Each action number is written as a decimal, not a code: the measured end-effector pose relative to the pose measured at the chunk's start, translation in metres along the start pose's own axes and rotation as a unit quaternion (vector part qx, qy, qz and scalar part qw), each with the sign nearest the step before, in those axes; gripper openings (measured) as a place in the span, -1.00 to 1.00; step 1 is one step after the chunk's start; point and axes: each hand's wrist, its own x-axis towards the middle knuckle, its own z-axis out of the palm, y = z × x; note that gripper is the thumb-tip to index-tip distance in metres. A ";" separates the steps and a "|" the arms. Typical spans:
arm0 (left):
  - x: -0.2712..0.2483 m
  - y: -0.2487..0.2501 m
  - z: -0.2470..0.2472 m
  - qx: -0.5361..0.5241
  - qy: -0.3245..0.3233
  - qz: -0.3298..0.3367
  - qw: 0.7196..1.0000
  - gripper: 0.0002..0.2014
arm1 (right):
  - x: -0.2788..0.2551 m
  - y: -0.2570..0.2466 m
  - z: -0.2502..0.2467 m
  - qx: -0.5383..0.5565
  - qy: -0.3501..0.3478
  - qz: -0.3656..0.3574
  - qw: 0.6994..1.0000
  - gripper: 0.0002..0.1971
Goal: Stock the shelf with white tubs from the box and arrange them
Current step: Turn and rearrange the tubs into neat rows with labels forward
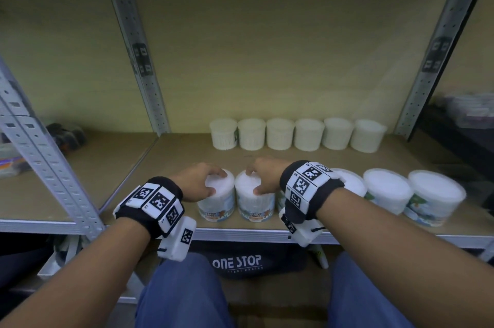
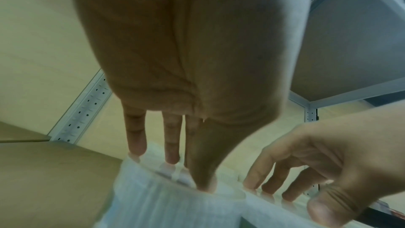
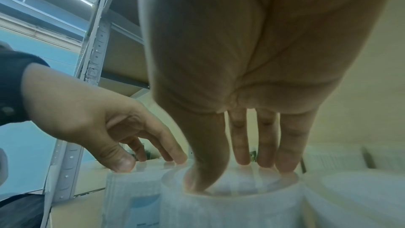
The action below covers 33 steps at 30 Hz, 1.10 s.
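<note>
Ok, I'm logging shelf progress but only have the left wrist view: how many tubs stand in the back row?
Observer: Six white tubs stand in a line along the back of the shelf.
Operator: Any in front, right of the hands?
Observer: Three further tubs, one partly hidden behind the right wrist.
Operator: What do the gripped tubs say?
Observer: Cotton Buds, on both the left tub under the left hand and the right tub under the right hand.
</note>
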 end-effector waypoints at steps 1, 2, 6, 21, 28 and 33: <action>0.001 0.001 -0.002 0.000 -0.005 0.000 1.000 -0.51 | -0.001 0.001 -0.001 0.009 0.000 -0.001 1.000 -0.39; 0.001 0.003 -0.003 -0.001 -0.010 0.002 1.000 -0.51 | -0.001 0.002 -0.002 0.017 0.001 -0.002 1.000 -0.36; 0.009 0.013 -0.012 -0.005 0.002 0.013 1.000 -0.54 | -0.004 0.013 -0.010 0.056 0.046 -0.001 0.997 -0.30; 0.126 0.142 -0.048 -0.047 0.079 0.105 0.990 -0.58 | -0.041 0.189 -0.075 0.079 0.157 0.165 0.970 -0.63; 0.204 0.214 -0.044 -0.045 0.087 0.142 0.985 -0.61 | -0.032 0.279 -0.080 0.047 0.140 0.255 0.956 -0.64; 0.258 0.242 -0.033 -0.025 0.064 0.138 0.988 -0.59 | -0.010 0.322 -0.083 0.025 0.122 0.276 0.953 -0.59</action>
